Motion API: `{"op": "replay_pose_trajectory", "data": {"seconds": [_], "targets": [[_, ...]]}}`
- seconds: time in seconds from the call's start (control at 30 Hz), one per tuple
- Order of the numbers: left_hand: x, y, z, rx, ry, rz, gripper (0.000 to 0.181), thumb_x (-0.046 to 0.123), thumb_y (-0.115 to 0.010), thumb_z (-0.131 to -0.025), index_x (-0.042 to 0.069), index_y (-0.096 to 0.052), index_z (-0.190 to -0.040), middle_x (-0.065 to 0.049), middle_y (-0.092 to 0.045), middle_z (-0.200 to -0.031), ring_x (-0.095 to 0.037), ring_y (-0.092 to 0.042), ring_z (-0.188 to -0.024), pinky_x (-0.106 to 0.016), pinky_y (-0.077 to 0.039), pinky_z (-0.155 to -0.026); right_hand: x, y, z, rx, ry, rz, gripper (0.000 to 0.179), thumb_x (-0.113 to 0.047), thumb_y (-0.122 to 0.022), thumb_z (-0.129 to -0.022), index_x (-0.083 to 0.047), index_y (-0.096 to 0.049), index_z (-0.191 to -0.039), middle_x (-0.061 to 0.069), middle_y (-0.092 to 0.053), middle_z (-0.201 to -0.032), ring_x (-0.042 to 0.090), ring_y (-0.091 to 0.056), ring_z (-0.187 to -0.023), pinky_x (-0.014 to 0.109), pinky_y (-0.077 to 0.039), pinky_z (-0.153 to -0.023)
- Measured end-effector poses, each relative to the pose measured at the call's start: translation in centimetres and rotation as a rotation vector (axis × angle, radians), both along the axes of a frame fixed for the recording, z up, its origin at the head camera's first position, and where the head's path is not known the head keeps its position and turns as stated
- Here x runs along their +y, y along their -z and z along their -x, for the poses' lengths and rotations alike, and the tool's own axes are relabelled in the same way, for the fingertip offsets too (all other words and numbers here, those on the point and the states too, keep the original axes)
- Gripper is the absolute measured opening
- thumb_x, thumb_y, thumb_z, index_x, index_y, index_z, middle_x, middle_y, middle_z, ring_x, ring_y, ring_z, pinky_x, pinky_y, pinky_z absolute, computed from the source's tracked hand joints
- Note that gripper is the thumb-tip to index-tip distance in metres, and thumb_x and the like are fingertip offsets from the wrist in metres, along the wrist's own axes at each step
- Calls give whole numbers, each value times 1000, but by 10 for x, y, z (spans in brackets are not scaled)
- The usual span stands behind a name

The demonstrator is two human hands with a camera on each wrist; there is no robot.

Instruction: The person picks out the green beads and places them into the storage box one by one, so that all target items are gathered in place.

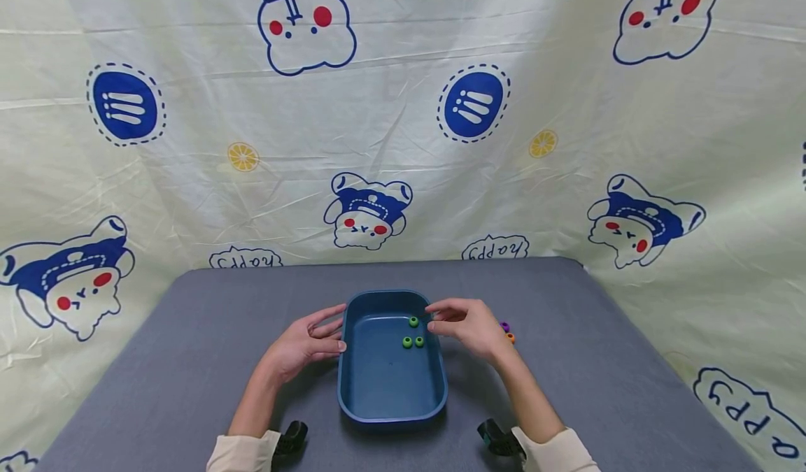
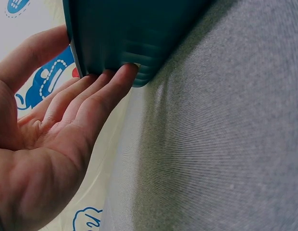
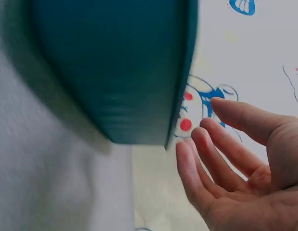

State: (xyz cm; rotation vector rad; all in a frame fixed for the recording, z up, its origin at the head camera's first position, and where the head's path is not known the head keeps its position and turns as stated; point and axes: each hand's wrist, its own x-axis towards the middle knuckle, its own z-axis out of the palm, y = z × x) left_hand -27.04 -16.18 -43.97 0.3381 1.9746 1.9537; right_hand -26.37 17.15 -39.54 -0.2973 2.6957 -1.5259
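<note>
A blue rectangular tray (image 1: 390,407) with rounded corners stands on the table. Three green beads, one of them a bead (image 1: 413,322) near the far right corner, lie inside it. My left hand (image 1: 305,346) touches the tray's left side; in the left wrist view its extended fingers rest against the outer wall (image 2: 110,43). Beside the right rim, my right hand (image 1: 469,326) has loosely bent fingers. The right wrist view shows nothing between those fingers (image 3: 226,159), which stand apart from the tray wall.
A purple bead (image 1: 505,326) and an orange bead (image 1: 511,338) lie on the table just right of my right hand, partly hidden by it. The grey tabletop (image 1: 239,311) ends at a patterned cloth (image 1: 403,115) hanging behind and at the sides.
</note>
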Motion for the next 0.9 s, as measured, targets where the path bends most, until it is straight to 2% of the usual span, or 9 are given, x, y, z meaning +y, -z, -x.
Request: {"op": "replay_pose_trajectory", "data": {"seconds": [0.2, 0.3, 0.37, 0.43, 0.53, 0.57, 0.6, 0.9], "targets": [[0, 0, -1, -6, -6, 0, 75, 2, -71, -92, 6, -34, -157, -22, -41, -157, -41, -48, -140, -41, -56, -99, 24, -9, 2, 24, 12, 4, 33, -22, -77, -91, -8, -73, -120, 9, -75, -100, 20, -67, -82, 34, -55, -72], [0, 1, -1, -6, -9, 1, 75, 2, -71, -92, 6, -35, -157, -22, -42, -156, -40, -48, -140, -41, -56, -99, 37, -12, 3, 18, 26, 2, 35, -25, -76, -92, -9, -72, -122, 10, -75, -104, 20, -68, -86, 29, -56, -73], [0, 1, -1, -5, -8, 2, 75, 2, -71, -92, 6, -35, -157, -22, -42, -156, -40, -48, -140, -42, -55, -99, 46, -14, 3, 6, 52, 2, 36, -27, -77, -92, -10, -72, -123, 11, -75, -107, 22, -68, -87, 27, -54, -68], [0, 1, -1, -3, -7, 2, 75, 3, -72, -92, 6, -35, -157, -22, -42, -156, -40, -48, -140, -42, -55, -99, 54, -15, 3, 7, 69, -19, 38, -29, -77, -91, -10, -72, -124, 11, -74, -109, 21, -68, -90, 27, -55, -70], [0, 0, 0, -1, -8, 3, 74, 2, -71, -92, 7, -36, -157, -21, -42, -156, -40, -48, -140, -42, -55, -99, 64, -15, 5, 5, 88, -63, 42, -34, -77, -90, -10, -72, -124, 11, -74, -111, 22, -67, -93, 33, -56, -75], [0, 0, 0, -1, -9, 5, 74, 2, -71, -92, 7, -36, -157, -21, -43, -156, -40, -49, -140, -42, -55, -99, 67, -15, 5, 12, 88, -83, 43, -35, -77, -90, -10, -72, -124, 11, -73, -111, 21, -67, -98, 35, -57, -82], [0, 0, 0, -2, -10, 4, 74, 2, -71, -92, 7, -36, -157, -21, -43, -156, -40, -49, -140, -42, -56, -99, 69, -14, 6, 10, 88, -96, 43, -36, -78, -90, -10, -72, -124, 11, -73, -111, 22, -66, -98, 37, -57, -83], [1, 0, 0, -8, -4, -2, 74, 1, -71, -92, 6, -36, -157, -22, -41, -157, -40, -46, -141, -41, -55, -99, 90, -6, 10, -44, 62, -146, 39, -27, -78, -90, -6, -72, -122, 8, -74, -104, 22, -66, -92, 36, -55, -78]]}}
